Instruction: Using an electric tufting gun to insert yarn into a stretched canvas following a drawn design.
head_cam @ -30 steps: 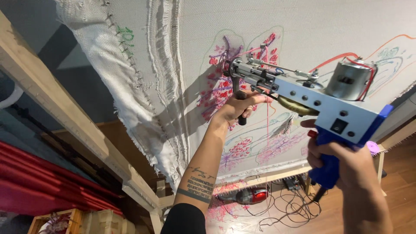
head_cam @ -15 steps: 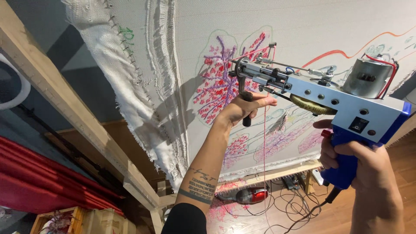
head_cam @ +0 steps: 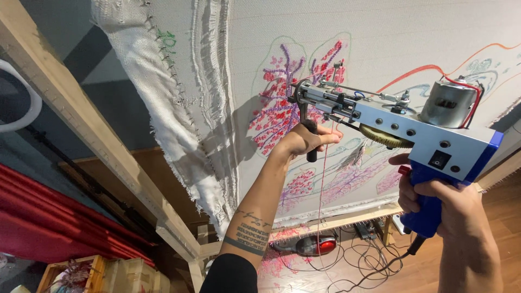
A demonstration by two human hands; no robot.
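At centre frame, the left hand [head_cam: 302, 142] wraps the black front handle (mostly hidden by fingers) of a blue tufting gun [head_cam: 404, 127] pressed to the stretched cloth [head_cam: 380, 38]. At lower right, the right hand [head_cam: 445, 203] grips its blue rear handle; the cord runs off-frame.

A rug-making workshop: pale backing cloth [head_cam: 380, 32] with drawn flower outlines is stretched and pinned on a rough wooden frame [head_cam: 81, 119], partly tufted in red and purple yarn, with cables [head_cam: 369, 260] trailing across the wooden floor [head_cam: 504, 217]
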